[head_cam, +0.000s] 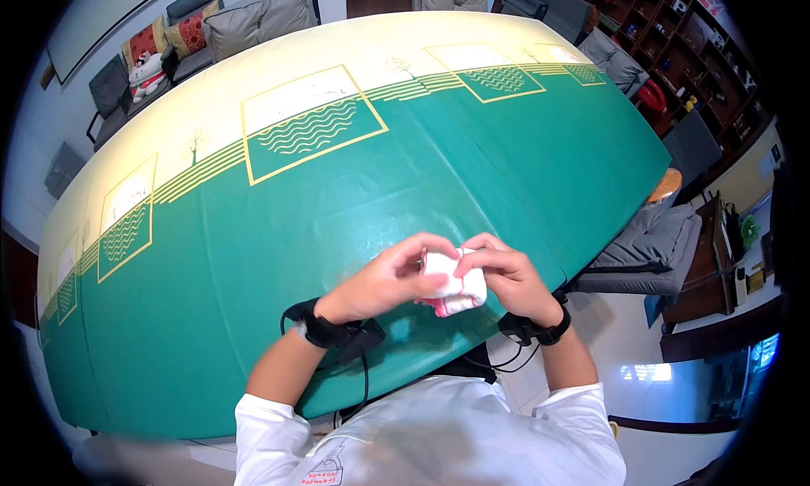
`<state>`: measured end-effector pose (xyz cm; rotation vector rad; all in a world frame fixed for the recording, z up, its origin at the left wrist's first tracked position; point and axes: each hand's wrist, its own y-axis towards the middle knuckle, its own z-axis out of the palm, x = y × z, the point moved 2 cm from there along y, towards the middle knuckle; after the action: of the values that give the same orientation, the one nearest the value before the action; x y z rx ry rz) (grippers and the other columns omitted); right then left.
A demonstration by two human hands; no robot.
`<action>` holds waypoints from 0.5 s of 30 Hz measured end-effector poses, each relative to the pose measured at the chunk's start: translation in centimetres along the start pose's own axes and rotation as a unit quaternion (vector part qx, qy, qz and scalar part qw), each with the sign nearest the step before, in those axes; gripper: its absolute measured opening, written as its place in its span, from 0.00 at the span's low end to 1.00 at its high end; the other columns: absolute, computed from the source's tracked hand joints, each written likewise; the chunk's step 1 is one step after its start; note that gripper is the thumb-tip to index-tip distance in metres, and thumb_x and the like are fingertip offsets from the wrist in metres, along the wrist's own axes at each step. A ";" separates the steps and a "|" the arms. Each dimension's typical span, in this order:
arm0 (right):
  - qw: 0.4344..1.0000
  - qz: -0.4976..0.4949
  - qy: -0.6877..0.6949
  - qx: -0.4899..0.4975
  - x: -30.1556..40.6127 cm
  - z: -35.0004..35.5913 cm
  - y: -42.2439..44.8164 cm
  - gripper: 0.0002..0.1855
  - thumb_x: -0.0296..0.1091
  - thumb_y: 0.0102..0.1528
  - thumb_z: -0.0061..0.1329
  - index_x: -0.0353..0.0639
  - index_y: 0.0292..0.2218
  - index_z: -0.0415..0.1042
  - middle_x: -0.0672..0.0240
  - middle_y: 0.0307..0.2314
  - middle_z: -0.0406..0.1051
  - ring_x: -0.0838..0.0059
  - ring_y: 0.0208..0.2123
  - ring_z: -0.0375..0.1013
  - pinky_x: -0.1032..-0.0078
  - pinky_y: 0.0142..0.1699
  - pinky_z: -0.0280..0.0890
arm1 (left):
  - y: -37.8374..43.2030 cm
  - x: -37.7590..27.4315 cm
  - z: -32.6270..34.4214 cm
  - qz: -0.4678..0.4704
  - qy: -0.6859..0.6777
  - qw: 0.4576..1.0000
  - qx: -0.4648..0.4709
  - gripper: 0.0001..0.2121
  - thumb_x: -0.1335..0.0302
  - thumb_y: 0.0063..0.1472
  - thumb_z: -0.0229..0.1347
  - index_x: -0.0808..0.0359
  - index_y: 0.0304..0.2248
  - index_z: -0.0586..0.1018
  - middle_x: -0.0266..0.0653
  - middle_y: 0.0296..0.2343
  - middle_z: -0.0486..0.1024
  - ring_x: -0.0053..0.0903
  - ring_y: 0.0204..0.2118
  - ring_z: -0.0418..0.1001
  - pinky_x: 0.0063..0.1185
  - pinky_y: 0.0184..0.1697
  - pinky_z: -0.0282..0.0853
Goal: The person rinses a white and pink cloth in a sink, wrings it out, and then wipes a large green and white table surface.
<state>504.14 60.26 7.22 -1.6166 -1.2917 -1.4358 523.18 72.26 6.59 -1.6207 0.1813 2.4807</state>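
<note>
A small white cloth (471,288) with red edging is folded or rolled into a compact bundle in front of me. My left hand (405,274) grips its left side, thumb across the front and fingers over the top. On the upper right, my right hand (506,271) pinches the cloth with its fingertips. The bundle is over the near edge area of the green tablecloth (304,245); whether it touches the table I cannot tell. Black straps with small devices and cables circle both wrists.
Grey cushioned chairs (639,252) stand to the right and along the far side. A white plush toy (147,78) sits on a far-left chair. Dark wooden shelves (690,49) with small objects line the back right. Black cables (366,378) hang from my wrists.
</note>
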 end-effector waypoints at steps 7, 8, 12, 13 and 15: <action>0.949 0.049 0.295 -0.102 0.7 1.9 -0.1 0.43 0.34 0.58 0.55 0.35 0.65 0.45 0.56 0.56 0.58 0.67 0.59 0.61 0.71 0.61 0.58 | 0.5 0.5 0.8 0.099 0.115 0.979 -0.136 0.30 0.75 0.54 0.67 0.63 0.53 0.64 0.39 0.44 0.71 0.22 0.47 0.71 0.22 0.49 0.70; 0.968 0.038 0.222 -0.113 0.7 2.4 0.1 0.44 0.32 0.57 0.56 0.34 0.65 0.44 0.55 0.56 0.58 0.68 0.59 0.61 0.71 0.61 0.59 | 0.5 0.4 0.9 0.100 0.094 0.979 -0.147 0.30 0.75 0.53 0.67 0.64 0.53 0.64 0.39 0.45 0.71 0.23 0.48 0.71 0.23 0.50 0.70; 0.960 0.063 0.209 -0.178 0.2 2.4 0.6 0.43 0.26 0.53 0.60 0.30 0.63 0.50 0.56 0.54 0.63 0.71 0.55 0.65 0.71 0.60 0.62 | 0.7 0.9 0.8 0.113 0.036 0.983 -0.138 0.31 0.75 0.55 0.66 0.67 0.55 0.64 0.39 0.47 0.69 0.26 0.50 0.71 0.25 0.52 0.70; 0.953 0.077 0.218 -0.194 0.1 2.3 0.6 0.42 0.26 0.53 0.60 0.29 0.62 0.52 0.56 0.53 0.65 0.71 0.54 0.66 0.71 0.59 0.62 | 0.6 0.7 0.7 0.107 0.021 0.985 -0.130 0.31 0.75 0.55 0.65 0.68 0.55 0.64 0.39 0.47 0.69 0.27 0.51 0.70 0.25 0.53 0.71; 0.944 0.069 0.242 -0.214 0.3 2.3 0.8 0.40 0.27 0.53 0.59 0.28 0.61 0.54 0.56 0.52 0.66 0.71 0.53 0.68 0.72 0.58 0.63 | 0.6 0.5 0.7 0.093 0.008 0.987 -0.130 0.30 0.76 0.57 0.64 0.69 0.56 0.63 0.41 0.48 0.68 0.28 0.51 0.70 0.26 0.54 0.70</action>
<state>505.67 62.22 7.12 -1.4360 -0.6035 -1.9587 522.25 71.83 6.40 -1.7985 0.0091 2.7287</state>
